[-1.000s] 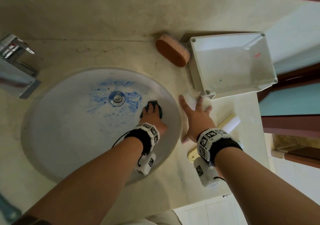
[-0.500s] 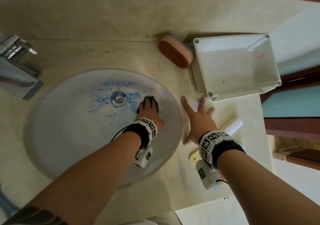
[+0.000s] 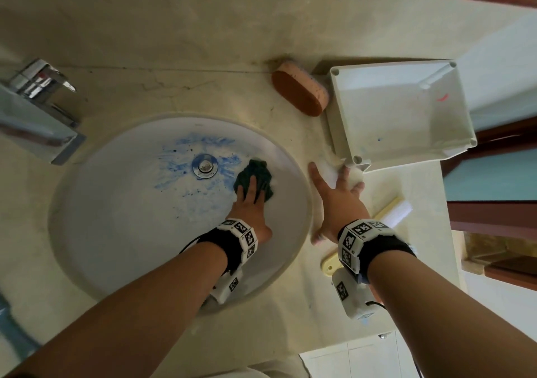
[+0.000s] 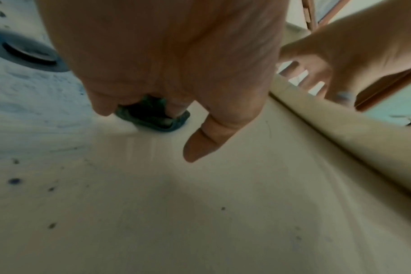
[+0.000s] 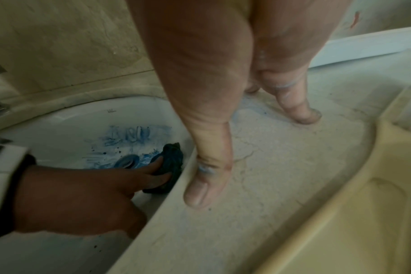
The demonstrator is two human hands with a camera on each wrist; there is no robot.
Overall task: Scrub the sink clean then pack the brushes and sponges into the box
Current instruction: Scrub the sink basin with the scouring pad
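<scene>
Blue stains [image 3: 186, 157] spread around the drain [image 3: 205, 166] of the white oval sink [image 3: 116, 232]. My left hand [image 3: 250, 197] presses a dark green scrub pad [image 3: 261, 171] on the basin just right of the drain, fingers laid over it, thumb free [image 4: 200, 144]. My right hand [image 3: 337, 200] rests flat on the counter between the sink rim and the white box [image 3: 392, 122], fingers spread and holding nothing. The box holds nothing. An orange sponge [image 3: 299, 91] lies left of the box. A cream-handled brush [image 3: 389, 212] lies partly under my right wrist.
A chrome faucet [image 3: 37, 107] stands at the sink's left. The beige counter [image 3: 174, 43] runs behind the sink to the wall. The counter's right edge drops off beside the box, with a wooden door frame [image 3: 494, 218] beyond.
My left hand has slid the scrub pad a little closer to the drain. The right hand has stayed planted on the counter.
</scene>
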